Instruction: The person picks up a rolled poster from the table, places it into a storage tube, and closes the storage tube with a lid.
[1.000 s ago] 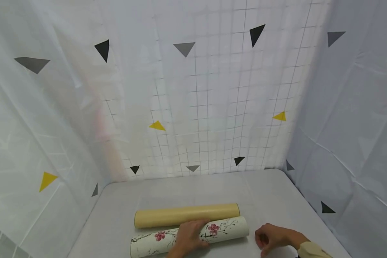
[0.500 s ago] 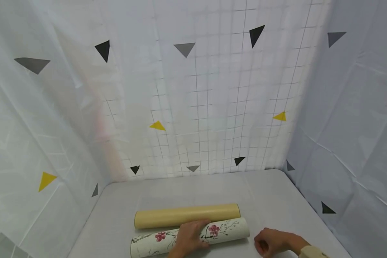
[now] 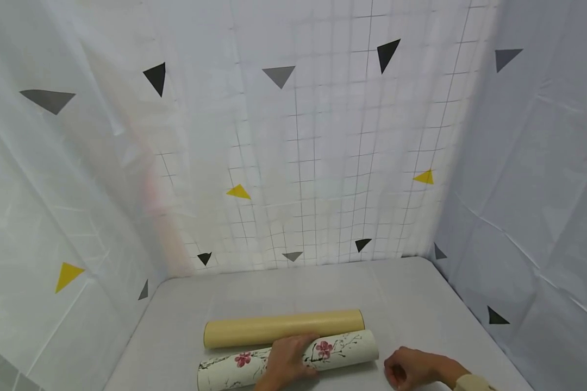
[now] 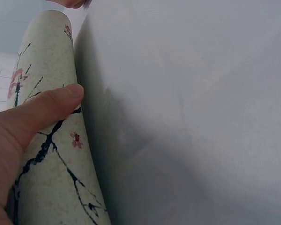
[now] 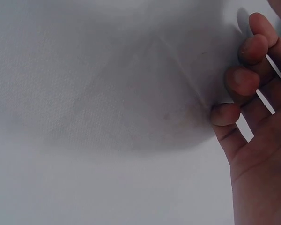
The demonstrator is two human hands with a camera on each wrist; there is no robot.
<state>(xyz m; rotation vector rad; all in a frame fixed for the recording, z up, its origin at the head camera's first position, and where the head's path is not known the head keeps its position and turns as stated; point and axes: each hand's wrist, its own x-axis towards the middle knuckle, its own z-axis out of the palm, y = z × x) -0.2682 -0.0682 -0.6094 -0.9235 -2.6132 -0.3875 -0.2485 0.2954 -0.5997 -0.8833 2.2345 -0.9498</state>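
In the head view a white roll with pink blossoms and dark branches (image 3: 342, 347) lies slightly slanted on the white table. My left hand (image 3: 287, 360) grips it around the middle from above, fingers over the far side and thumb on the near side. The left wrist view shows the thumb (image 4: 56, 105) laid across the blossom-patterned roll (image 4: 61, 164). Right behind it is a plain yellow roll (image 3: 254, 331). To the right of both rolls, my right hand (image 3: 413, 366) rests low over the table, fingers loosely curled and holding nothing.
White sheeting (image 3: 323, 163) with grid lines and black, grey and yellow triangles rises behind the table (image 3: 293, 288). Similar sheeting (image 3: 518, 190) flanks it on both sides.
Both rolls and my left hand stay in place. My right hand has shifted very slightly left and down.
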